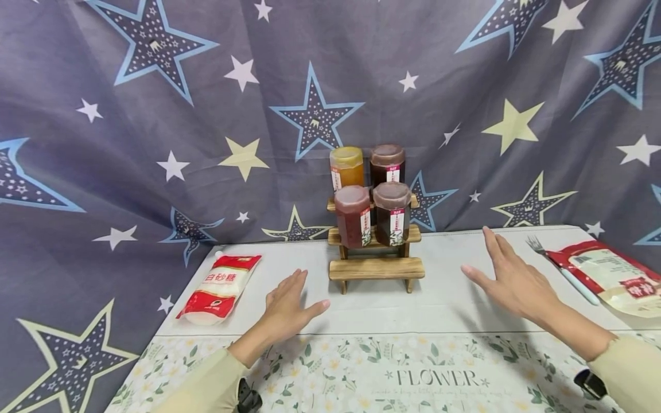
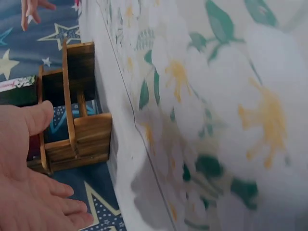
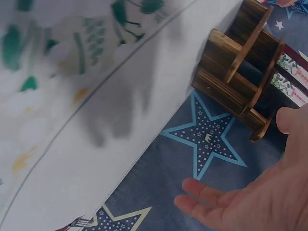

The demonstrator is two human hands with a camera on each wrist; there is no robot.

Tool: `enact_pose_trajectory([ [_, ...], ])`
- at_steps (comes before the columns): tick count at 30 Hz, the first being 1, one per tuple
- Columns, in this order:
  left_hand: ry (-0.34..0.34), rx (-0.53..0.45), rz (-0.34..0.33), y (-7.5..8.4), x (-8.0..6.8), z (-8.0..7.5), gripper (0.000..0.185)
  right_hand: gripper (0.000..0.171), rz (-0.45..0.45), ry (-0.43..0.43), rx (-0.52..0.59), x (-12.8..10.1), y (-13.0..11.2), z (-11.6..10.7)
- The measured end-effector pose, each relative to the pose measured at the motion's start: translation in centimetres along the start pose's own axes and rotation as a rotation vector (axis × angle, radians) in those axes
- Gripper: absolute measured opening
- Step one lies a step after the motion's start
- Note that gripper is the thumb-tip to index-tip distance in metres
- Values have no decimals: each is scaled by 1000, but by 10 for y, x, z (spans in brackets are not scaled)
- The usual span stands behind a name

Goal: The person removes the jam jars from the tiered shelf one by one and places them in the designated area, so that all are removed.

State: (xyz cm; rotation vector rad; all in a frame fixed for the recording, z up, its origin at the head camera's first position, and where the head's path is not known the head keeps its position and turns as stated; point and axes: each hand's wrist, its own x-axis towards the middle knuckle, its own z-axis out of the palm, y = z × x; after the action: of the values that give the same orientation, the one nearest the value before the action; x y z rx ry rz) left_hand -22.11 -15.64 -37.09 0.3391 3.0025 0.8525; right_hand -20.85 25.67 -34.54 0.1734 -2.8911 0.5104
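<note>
A small stepped wooden rack (image 1: 376, 267) stands at the middle of the table and carries several jars: an amber jar (image 1: 346, 167) and a dark jar (image 1: 387, 164) on the top step, a red jar (image 1: 353, 215) and a dark brown jar (image 1: 392, 213) below. My left hand (image 1: 289, 305) hovers open, fingers straight, left of the rack's base. My right hand (image 1: 508, 276) hovers open to the rack's right. Neither hand holds anything. The left wrist view shows the open left hand (image 2: 29, 187) beside the rack (image 2: 77, 130); the right wrist view shows the open right hand (image 3: 260, 192) near the rack (image 3: 240, 72).
A red and white sugar pouch (image 1: 221, 288) lies at the table's left edge. At the right lie a fork (image 1: 560, 268) and a red and beige pouch (image 1: 614, 276). The table (image 1: 392, 310) has a white cloth with a floral front strip. A starry curtain (image 1: 206, 115) hangs behind.
</note>
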Motion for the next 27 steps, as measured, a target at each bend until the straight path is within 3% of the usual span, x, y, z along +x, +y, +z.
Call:
enact_pose_trajectory([
  [9, 72, -88, -28, 1, 12, 10, 76, 87, -20, 73, 78, 10, -8, -2],
  [18, 111, -260, -50, 3, 24, 16, 72, 89, -17, -10, 208, 22, -8, -12],
  [27, 127, -460, -74, 3, 33, 25, 68, 85, -50, 2, 345, 34, -7, -19],
])
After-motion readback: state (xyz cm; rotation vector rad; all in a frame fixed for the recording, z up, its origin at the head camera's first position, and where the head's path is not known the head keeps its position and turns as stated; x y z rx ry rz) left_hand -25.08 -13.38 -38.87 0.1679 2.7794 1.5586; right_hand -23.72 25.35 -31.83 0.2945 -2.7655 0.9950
